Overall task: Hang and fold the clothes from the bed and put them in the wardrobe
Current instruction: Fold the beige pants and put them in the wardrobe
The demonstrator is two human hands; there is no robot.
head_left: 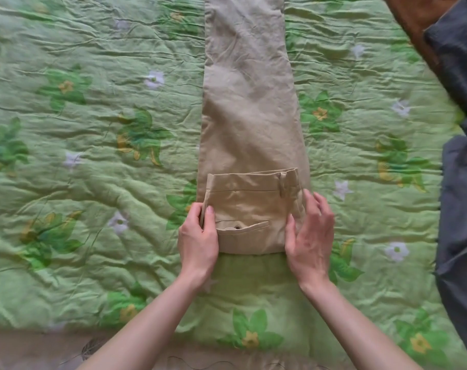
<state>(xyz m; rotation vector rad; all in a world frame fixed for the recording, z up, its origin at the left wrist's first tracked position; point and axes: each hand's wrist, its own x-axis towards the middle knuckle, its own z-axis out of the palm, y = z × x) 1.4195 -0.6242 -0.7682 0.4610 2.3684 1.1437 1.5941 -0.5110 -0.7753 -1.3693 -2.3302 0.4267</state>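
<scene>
Bed [93,161] covered by wrinkled green quilt with leaf and flower print; even soft light. Brown wooden piece [416,25] at top right corner. Beige patterned strip [40,351] along bottom left

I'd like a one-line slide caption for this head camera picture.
Two bare hands, left hand and right hand, fold the waist end of beige trousers over on a green floral bedspread.

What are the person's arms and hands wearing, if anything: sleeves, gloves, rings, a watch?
Nothing that shows. Both forearms are bare right down to the bottom edge of the picture, with no sleeve or cuff in view. The left hand and the right hand wear no gloves, and no ring, watch or bracelet is visible on fingers or wrists. The nails look short and unpainted.
</scene>
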